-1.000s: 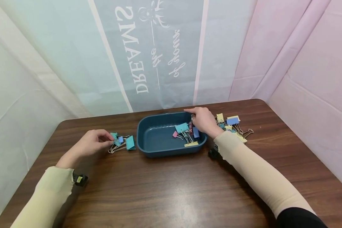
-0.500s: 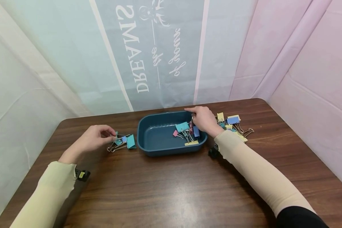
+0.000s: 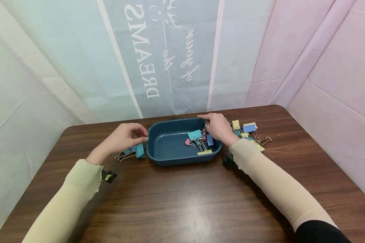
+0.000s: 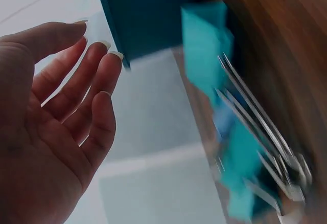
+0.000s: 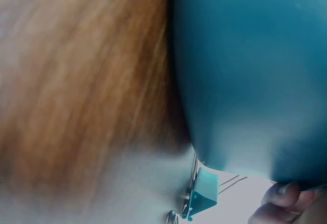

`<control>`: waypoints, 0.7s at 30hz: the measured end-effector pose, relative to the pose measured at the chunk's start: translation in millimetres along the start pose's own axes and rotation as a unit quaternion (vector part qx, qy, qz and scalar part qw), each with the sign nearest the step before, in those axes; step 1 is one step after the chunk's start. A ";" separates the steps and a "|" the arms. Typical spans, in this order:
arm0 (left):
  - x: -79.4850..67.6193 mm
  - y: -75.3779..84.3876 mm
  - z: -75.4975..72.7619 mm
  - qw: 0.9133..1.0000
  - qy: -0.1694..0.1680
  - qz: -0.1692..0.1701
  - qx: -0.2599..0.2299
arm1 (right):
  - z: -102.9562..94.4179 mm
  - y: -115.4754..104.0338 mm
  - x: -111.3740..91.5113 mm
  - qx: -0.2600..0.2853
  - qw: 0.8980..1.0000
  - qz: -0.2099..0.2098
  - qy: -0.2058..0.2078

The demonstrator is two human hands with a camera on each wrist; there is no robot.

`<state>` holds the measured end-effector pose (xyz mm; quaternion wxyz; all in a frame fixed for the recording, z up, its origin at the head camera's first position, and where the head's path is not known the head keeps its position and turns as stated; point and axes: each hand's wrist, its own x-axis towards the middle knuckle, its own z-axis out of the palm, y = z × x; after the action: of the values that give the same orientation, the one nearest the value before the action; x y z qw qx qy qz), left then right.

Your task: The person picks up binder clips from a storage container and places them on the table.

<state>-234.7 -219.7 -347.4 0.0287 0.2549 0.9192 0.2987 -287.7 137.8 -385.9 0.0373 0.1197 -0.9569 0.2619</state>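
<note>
My left hand (image 3: 124, 136) hovers beside the left end of a dark blue plastic bin (image 3: 167, 146), fingers loosely bent. In the left wrist view, nothing shows between thumb and fingertips. Below it lie teal binder clips (image 3: 140, 151) and a small blue one, blurred in the left wrist view. My right hand (image 3: 218, 127) grips the bin's rim at the back right corner, index finger stretched along the edge. Inside the bin's right end lie a teal binder clip (image 3: 194, 135), a pink one (image 3: 187, 141), a blue one (image 3: 210, 140), a yellow one (image 3: 204, 152) and a dark red one.
Right of the bin, partly behind my right hand, lies a pile of several yellow, blue and teal binder clips (image 3: 249, 128). The brown wooden table (image 3: 170, 202) ends at a pale printed curtain (image 3: 182, 84), with fabric also on both sides.
My left hand has lifted off the teal clips and moved right, up to the bin's left rim. My right hand stays on the bin; the clips inside look unchanged.
</note>
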 end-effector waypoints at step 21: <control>67.8 64.7 32.5 0.989 -0.088 0.104 0.055 | 1.1 0.0 0.7 -0.001 1.000 0.004 0.000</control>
<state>-257.7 -124.7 -330.7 0.0639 0.3753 0.8968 0.2253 -288.4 137.1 -386.8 0.0365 0.1161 -0.9575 0.2615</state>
